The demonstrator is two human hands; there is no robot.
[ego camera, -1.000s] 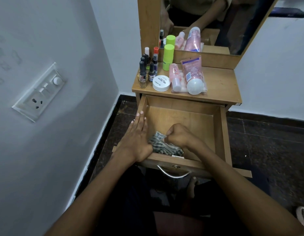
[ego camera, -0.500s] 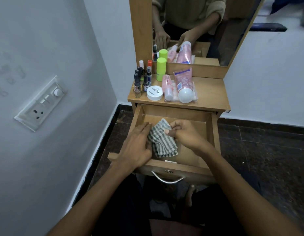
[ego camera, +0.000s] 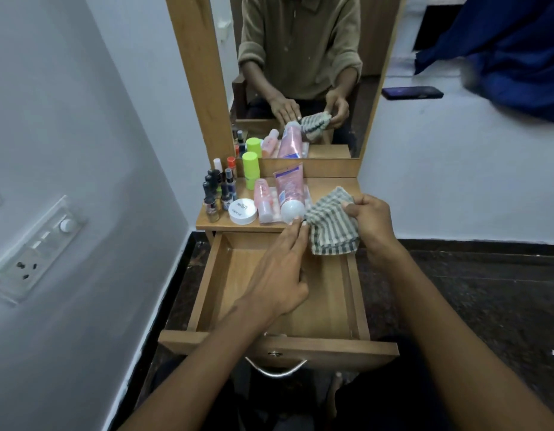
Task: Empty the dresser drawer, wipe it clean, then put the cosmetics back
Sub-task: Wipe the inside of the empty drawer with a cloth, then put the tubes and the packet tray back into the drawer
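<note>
Striped cloth [ego camera: 331,225] hanging from right hand [ego camera: 373,220], long axis vert., over open drawer [ego camera: 352,293]

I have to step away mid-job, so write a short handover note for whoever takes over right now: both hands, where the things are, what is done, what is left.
Right hand: grips the striped cloth, raised over the drawer's back right corner.
Left hand: open, fingers straight, tips at the cloth's left edge.
Drawer: pulled out, with nothing visible inside.
Cosmetics on the dresser top: nail polish bottles, green stick, white jar, small pink bottle, pink tube.
Done: drawer emptied; whether wiping is finished cannot be told.
Left: set the cloth aside, put the cosmetics back, probably close the drawer.
</note>
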